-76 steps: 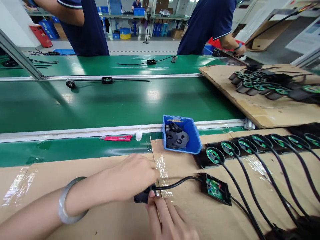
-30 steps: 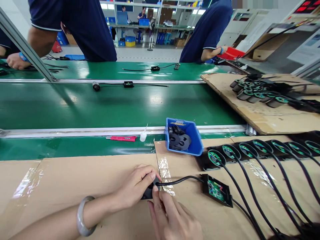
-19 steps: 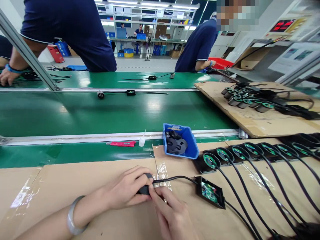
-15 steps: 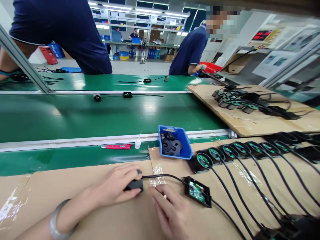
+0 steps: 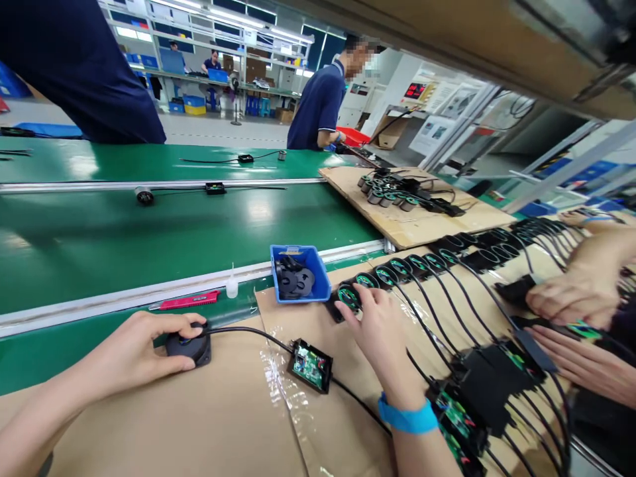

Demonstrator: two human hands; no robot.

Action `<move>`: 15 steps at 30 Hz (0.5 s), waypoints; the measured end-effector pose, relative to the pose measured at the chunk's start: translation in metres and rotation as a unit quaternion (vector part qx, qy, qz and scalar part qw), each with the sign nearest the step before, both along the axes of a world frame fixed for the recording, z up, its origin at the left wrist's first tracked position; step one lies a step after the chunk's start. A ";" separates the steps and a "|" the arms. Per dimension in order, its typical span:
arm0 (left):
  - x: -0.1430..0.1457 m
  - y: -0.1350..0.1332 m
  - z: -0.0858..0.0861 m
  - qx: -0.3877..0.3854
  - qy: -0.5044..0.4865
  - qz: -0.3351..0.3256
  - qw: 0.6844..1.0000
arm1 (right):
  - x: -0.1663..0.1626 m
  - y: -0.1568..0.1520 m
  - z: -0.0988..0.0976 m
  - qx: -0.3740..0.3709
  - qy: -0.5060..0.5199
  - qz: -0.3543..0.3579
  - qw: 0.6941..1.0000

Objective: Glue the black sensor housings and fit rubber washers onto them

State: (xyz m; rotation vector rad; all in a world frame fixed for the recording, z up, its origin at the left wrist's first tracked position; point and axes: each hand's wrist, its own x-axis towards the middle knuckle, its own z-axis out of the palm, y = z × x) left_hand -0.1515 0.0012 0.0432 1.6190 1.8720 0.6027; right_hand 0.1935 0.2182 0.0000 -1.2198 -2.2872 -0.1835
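My left hand is closed over a black round unit at the left end of the cardboard sheet. A black cable runs from that unit to an open black box with a green circuit board. My right hand, with a blue band at the wrist, stretches forward. Its fingers are apart and touch the nearest round unit with a green board in a row of several such units.
A blue bin of black discs stands behind the cardboard, with a red knife and a small white bottle to its left. Another person's hands work on cabled units at the right. Cabled units lie on the green belt; people stand beyond it.
The view swung right. My left hand moved the round unit left to the cardboard's edge. My right hand let go of the cable and reached forward to the row of units.
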 end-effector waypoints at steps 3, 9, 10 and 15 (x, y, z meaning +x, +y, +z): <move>-0.005 0.000 0.000 0.006 0.027 -0.023 0.999 | -0.004 0.004 -0.011 -0.027 0.011 -0.006 1.000; 0.029 -0.008 0.009 0.175 0.115 0.011 0.978 | 0.012 -0.021 0.029 -0.015 0.092 0.015 0.995; 0.044 -0.010 0.009 0.200 0.084 0.027 0.976 | 0.012 -0.030 0.039 -0.017 0.110 0.037 0.993; 0.119 -0.018 -0.009 0.108 -0.359 -0.008 0.927 | -0.020 -0.099 0.064 -0.163 0.112 0.278 0.940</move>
